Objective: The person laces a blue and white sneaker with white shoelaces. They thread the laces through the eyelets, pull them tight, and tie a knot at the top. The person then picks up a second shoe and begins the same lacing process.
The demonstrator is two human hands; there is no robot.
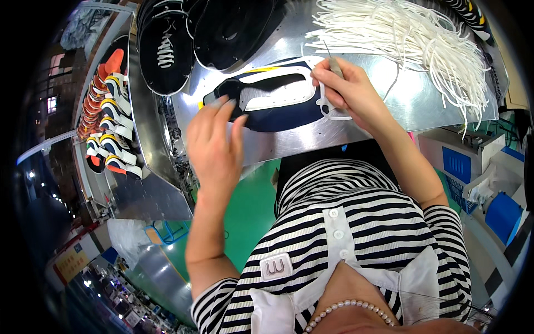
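Note:
A navy shoe upper (283, 115) with white and yellow trim lies flat on the metal tabletop in front of me. My left hand (214, 147) is at its left end, fingers and thumb apart, with the fingertips over the dark edge. At the upper's right end, my right hand (347, 89) is closed round a thin-spiked hand tool (335, 68), like an awl or lacing hook, its spike pointing up and away. A white shoelace (334, 117) loops below that hand by the upper. Whether the right fingers also pinch the lace is hidden.
Far right on the metal table (256, 147) is a big pile of white laces (400, 42). Black shoe uppers (167, 50) are stacked at the far left. A rack of white, navy and orange uppers (114, 119) stands farther left. Grey-and-blue boxes (459, 161) are at right.

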